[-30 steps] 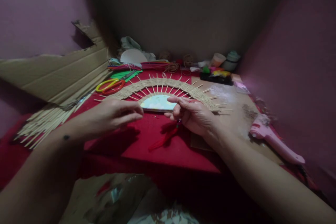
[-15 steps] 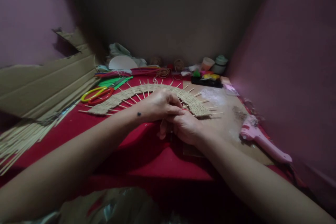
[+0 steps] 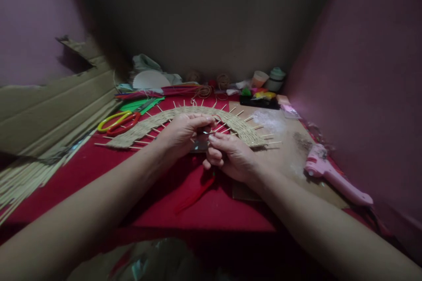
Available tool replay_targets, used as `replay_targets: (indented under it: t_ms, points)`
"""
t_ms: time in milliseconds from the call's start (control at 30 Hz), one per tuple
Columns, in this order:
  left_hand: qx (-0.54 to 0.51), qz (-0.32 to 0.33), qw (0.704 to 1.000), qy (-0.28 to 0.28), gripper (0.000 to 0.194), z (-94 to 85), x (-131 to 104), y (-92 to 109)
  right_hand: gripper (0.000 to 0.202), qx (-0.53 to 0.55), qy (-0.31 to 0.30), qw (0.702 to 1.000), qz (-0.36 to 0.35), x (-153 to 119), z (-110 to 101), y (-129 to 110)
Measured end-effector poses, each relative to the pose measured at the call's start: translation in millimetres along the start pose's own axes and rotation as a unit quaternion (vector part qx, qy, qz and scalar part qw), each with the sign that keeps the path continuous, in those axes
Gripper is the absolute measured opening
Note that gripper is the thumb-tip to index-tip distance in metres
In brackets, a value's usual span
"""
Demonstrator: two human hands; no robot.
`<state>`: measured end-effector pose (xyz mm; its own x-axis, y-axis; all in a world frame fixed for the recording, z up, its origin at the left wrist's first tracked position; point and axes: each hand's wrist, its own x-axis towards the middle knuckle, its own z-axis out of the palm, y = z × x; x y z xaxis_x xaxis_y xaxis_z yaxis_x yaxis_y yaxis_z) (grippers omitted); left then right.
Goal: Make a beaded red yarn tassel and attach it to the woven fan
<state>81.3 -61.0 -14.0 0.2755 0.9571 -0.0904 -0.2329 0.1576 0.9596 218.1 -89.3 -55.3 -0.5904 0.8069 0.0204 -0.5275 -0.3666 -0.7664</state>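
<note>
A woven straw-coloured arch (image 3: 151, 123) with thin sticks through it lies on the red cloth, behind my hands. My left hand (image 3: 189, 131) is closed, thumb and fingertips pinching something small near the arch's inner side. My right hand (image 3: 227, 151) pinches a thin piece with a pale, shiny tip, just below the left fingertips. From under my right hand hangs a red strand or tassel (image 3: 196, 195), reaching down over the cloth. What the left fingertips pinch is too small to make out.
Yellow and red scissors (image 3: 121, 122) lie at the left, beside cardboard (image 3: 56, 109) and pale sticks (image 3: 29, 180). A pink glue gun (image 3: 336, 175) rests on a brown board (image 3: 280, 153) at the right. Cups (image 3: 276, 80), cords and coloured packets line the back.
My hands have come apart slightly; my left hand has moved left and its fingertips lifted off the right. The red strand and a shiny tip now show. The view has shifted a little.
</note>
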Motion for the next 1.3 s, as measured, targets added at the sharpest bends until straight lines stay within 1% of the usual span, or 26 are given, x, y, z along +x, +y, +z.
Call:
replay_targets:
  t_ms: [133, 233, 367, 467, 533, 567, 600, 633, 667, 700, 733, 767, 800, 833, 867, 900, 933, 967, 1000, 1033, 1067, 1133, 1233, 1300]
  points:
    - [-0.036, -0.006, 0.999, 0.037, 0.006, -6.2, 3, 2, 0.006, 0.022, 0.039, 0.999, -0.005, 2, -2, -4]
    - [-0.050, -0.018, 0.997, 0.062, 0.008, -6.1, 4, 5, 0.004, 0.031, 0.071, 0.997, -0.005, 3, -5, -5]
    - [-0.075, -0.038, 0.993, 0.086, 0.014, -3.9, 5, 12, 0.002, 0.022, 0.073, 0.997, 0.011, 2, -6, -5]
    - [-0.079, -0.019, 0.990, 0.114, 0.014, -8.6, 8, 18, 0.002, 0.018, 0.086, 0.996, 0.021, 1, -4, -7]
    - [-0.074, 0.010, 0.986, 0.147, 0.013, -17.5, 11, 23, 0.004, 0.016, 0.096, 0.995, 0.028, 0, -3, -8]
    - [-0.064, 0.041, 0.982, 0.175, 0.011, -23.4, 13, 26, 0.005, 0.015, 0.099, 0.994, 0.031, 0, -2, -8]
    - [-0.038, 0.092, 0.972, 0.213, 0.011, -29.5, 15, 29, 0.007, 0.015, 0.103, 0.994, 0.034, 0, -2, -9]
    - [0.000, 0.159, 0.953, 0.256, 0.016, -35.3, 16, 31, 0.009, 0.014, 0.106, 0.994, 0.038, 0, -2, -9]
    - [0.062, 0.246, 0.919, 0.302, 0.024, -40.0, 16, 33, 0.010, 0.011, 0.107, 0.993, 0.040, 0, -3, -9]
    - [0.130, 0.331, 0.873, 0.334, 0.031, -42.9, 16, 35, 0.012, 0.007, 0.108, 0.993, 0.042, 0, -3, -9]
    - [0.194, 0.400, 0.824, 0.351, 0.036, -43.7, 14, 36, 0.013, 0.001, 0.107, 0.993, 0.044, 0, -3, -9]
    - [0.243, 0.443, 0.792, 0.343, 0.037, -42.3, 11, 36, 0.013, -0.005, 0.107, 0.993, 0.045, 0, -3, -9]
    - [0.272, 0.456, 0.789, 0.309, 0.036, -39.1, 8, 35, 0.013, -0.011, 0.107, 0.993, 0.046, -1, -3, -9]
    - [0.288, 0.440, 0.812, 0.254, 0.033, -34.5, 4, 35, 0.012, -0.015, 0.108, 0.993, 0.046, -1, -3, -9]
    - [0.305, 0.381, 0.856, 0.167, 0.027, -29.4, -1, 33, 0.012, -0.018, 0.109, 0.993, 0.047, -1, -3, -9]
    - [0.329, 0.296, 0.894, 0.068, 0.022, -24.4, -4, 32, 0.010, -0.020, 0.108, 0.993, 0.045, -1, -2, -10]
    - [0.353, 0.208, 0.912, -0.023, 0.019, -20.3, -8, 31, 0.009, -0.020, 0.108, 0.993, 0.043, -1, -2, -10]
    - [0.373, 0.129, 0.914, -0.097, 0.018, -17.4, -10, 30, 0.008, -0.020, 0.107, 0.993, 0.038, -1, -2, -10]
    - [0.388, 0.072, 0.908, -0.145, 0.019, -15.9, -11, 29, 0.007, -0.018, 0.107, 0.994, 0.032, -1, -2, -10]
    - [0.394, 0.039, 0.902, -0.170, 0.021, -15.9, -11, 28, 0.007, -0.017, 0.107, 0.994, 0.026, -1, -2, -10]
    - [0.395, 0.023, 0.901, -0.179, 0.022, -17.1, -10, 28, 0.007, -0.015, 0.107, 0.994, 0.021, -1, -2, -10]
    - [0.400, 0.019, 0.900, -0.172, 0.022, -22.2, -6, 27, 0.007, -0.012, 0.105, 0.994, 0.022, -1, -2, -10]
    - [0.446, 0.069, 0.880, -0.151, 0.024, -30.6, 1, 26, 0.007, -0.009, 0.104, 0.994, 0.038, -1, -4, -9]
    - [0.466, 0.105, 0.867, -0.144, 0.022, -33.2, 4, 25, 0.007, -0.006, 0.104, 0.993, 0.046, 0, -4, -9]
